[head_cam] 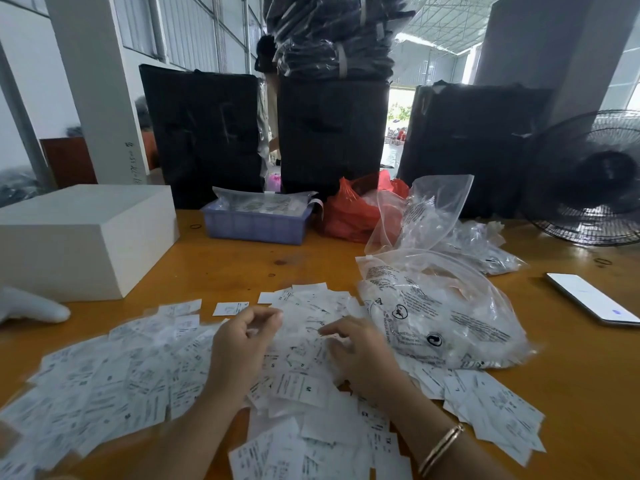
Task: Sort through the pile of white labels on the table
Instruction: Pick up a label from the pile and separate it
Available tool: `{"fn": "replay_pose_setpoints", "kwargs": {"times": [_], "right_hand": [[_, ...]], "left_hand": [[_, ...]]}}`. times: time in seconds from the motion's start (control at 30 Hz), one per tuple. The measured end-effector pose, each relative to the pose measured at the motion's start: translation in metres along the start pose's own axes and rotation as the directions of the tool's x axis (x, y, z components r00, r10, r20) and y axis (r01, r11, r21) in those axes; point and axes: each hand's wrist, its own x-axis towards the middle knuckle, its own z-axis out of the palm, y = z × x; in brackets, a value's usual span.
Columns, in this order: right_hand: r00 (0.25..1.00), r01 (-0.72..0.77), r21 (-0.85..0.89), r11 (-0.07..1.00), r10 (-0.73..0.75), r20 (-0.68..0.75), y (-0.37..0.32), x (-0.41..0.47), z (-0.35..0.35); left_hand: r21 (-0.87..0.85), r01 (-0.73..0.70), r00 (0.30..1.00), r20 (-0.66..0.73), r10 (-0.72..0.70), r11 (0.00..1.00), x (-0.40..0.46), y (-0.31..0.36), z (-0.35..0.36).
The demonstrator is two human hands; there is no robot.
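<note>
While both hands work over the pile of white labels [214,386], which spreads along the near edge of the tabletop [221,268] from the left corner to past centre, too many to count, the left hand [242,344] has fingers curled w/ thumb and fingertips drawn together above the pile; can't tell if a label is pinched, blur hides it. Right hand [360,351] lies on the labels, fingers loosely bent and spread, touching paper, gripping nothing that shows. One bracelet [440,448] on the right wrist.

Just right of the hands: 1 clear printed plastic bag [446,317], lying on the pile's right edge, w/ pale contents, prob. more labels but unclear. Behind it 2 more clear bags [433,216], one standing open, one flat. Toward the right edge, 1 phone [588,299], screen up. At the left edge, 1 white box [79,237], closed, contents not visible.

Near the far edge, centre: 1 blue plastic basket [256,225] holding clear packets of printed items. Right of it, touching, 1 red plastic bag [349,209], open, contents unclear. Far right corner: 1 black fan [595,181]. Beyond the far edge, 3 black wrapped bundles [332,133] stand upright, w/ more dark packs stacked on the middle one.
</note>
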Motion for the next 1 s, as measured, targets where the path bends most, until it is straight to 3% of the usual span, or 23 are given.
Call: {"fn": "replay_pose_setpoints", "kwargs": {"times": [0.1,0.2,0.4,0.53,0.67,0.83,1.0], "right_hand": [[0.987,0.132,-0.197,0.972,-0.109,0.122,0.002,0.0,0.01],[0.981,0.164,-0.25,0.954,-0.131,0.144,0.001,0.001,0.016],[0.983,0.172,-0.261,0.95,-0.149,0.105,0.002,0.002,0.016],[0.996,0.091,-0.262,0.961,-0.089,0.021,0.003,0.002,0.014],[0.997,0.069,-0.314,0.947,-0.056,0.052,0.007,0.002,0.015],[0.997,0.081,-0.264,0.961,-0.074,0.034,0.007,0.003,0.015],[0.999,0.02,-0.105,0.994,-0.023,-0.034,0.005,0.0,0.012]], "left_hand": [[-0.045,0.048,0.998,-0.044,-0.05,0.998,0.001,0.0,-0.001],[-0.072,0.055,0.997,-0.052,-0.059,0.996,0.001,0.0,-0.002],[-0.061,0.052,0.996,-0.071,-0.056,0.997,0.001,-0.001,0.001],[-0.092,0.048,0.995,-0.084,-0.056,0.995,0.0,-0.001,0.001],[-0.098,0.059,0.995,-0.07,-0.066,0.993,0.0,-0.002,0.0],[-0.039,0.077,0.994,-0.079,-0.08,0.996,-0.002,0.002,0.0],[-0.03,0.071,0.994,-0.078,-0.073,0.997,-0.002,0.002,-0.002]]}}
